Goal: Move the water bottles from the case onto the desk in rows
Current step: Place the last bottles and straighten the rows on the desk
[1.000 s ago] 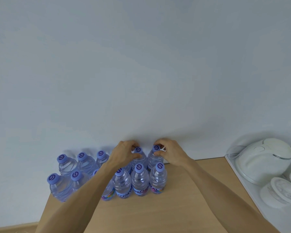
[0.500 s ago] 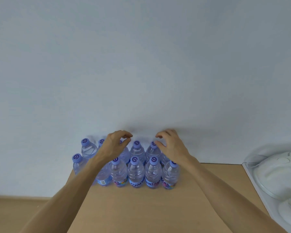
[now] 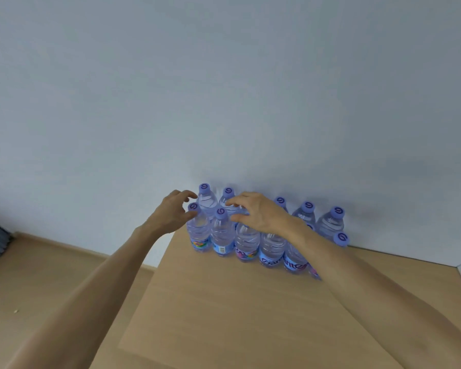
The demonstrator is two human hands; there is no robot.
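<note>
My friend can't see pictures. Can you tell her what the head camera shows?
Two bare hands, left hand and right hand, hover with fingers loosely curled over water bottles with purple caps. The bottles stand upright in two rows on a wooden desk against a pale wall.

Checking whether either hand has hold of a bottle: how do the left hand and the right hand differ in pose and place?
The left hand is at the left end of the rows, its curled fingers and thumb framing the purple cap of the front-left clear plastic water bottle; whether they touch it is unclear. The right hand hovers palm down above bottles further right, hiding some caps. Both have loosely curled fingers and plainly grip nothing.
</note>
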